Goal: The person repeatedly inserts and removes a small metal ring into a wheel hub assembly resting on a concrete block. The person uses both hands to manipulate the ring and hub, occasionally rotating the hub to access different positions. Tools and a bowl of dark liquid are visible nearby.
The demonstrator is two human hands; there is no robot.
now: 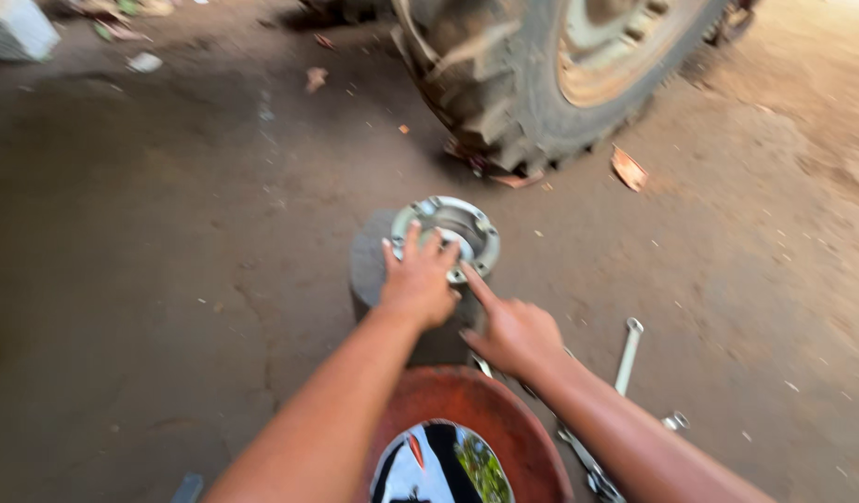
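A shiny round metal hub flange (473, 228) with bolt holes sits atop a dark grey cylinder (366, 261) standing on the dirt floor. My left hand (418, 282) lies flat over the near side of the flange, fingers spread on its rim. My right hand (515, 333) is just to the right, its index finger stretched out and touching the flange's near edge, the other fingers curled. Neither hand visibly grips a tool.
A big muddy tractor tyre (532, 84) stands behind the hub. Wrenches (627, 354) and other metal tools (588, 461) lie on the ground at right. A red rounded part with a chrome cap (443, 466) is right below me. A white block (18, 30) sits far left.
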